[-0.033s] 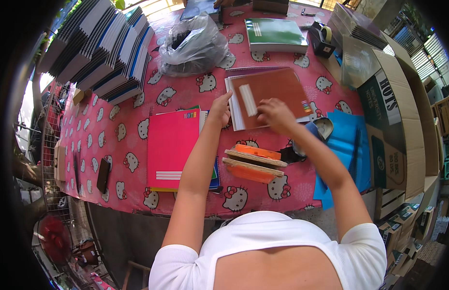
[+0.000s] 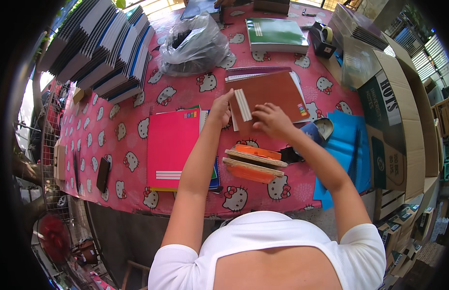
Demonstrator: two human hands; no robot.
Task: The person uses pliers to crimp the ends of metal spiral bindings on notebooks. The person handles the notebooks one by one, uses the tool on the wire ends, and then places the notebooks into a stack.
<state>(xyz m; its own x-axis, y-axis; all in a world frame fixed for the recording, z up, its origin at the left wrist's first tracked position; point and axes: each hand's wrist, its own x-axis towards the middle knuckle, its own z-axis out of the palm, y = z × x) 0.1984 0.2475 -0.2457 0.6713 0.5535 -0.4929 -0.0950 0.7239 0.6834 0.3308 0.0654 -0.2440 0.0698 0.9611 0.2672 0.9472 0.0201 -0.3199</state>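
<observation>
A brown-covered notebook with white lines and a small coloured patch lies tilted over white sheets and a purple-edged notebook. At its left edge my left hand is closed, thumb along the side. My right hand rests on or just above the lower part of the brown cover, fingers apart and holding nothing. Left of them lies a stack topped by a pink notebook. Nearer me sit wooden blocks with orange faces. By my right wrist is a blue round container.
Tall stacks of spiral notebooks stand far left, beside a plastic bag. Green notebooks and a tape dispenser lie at the back. Blue sheets and an open cardboard box are right; a phone lies left.
The brown notebook has shifted left and slightly toward me, covering more of the white sheets. My right hand's fingers have spread out; my left hand stays at the edge.
</observation>
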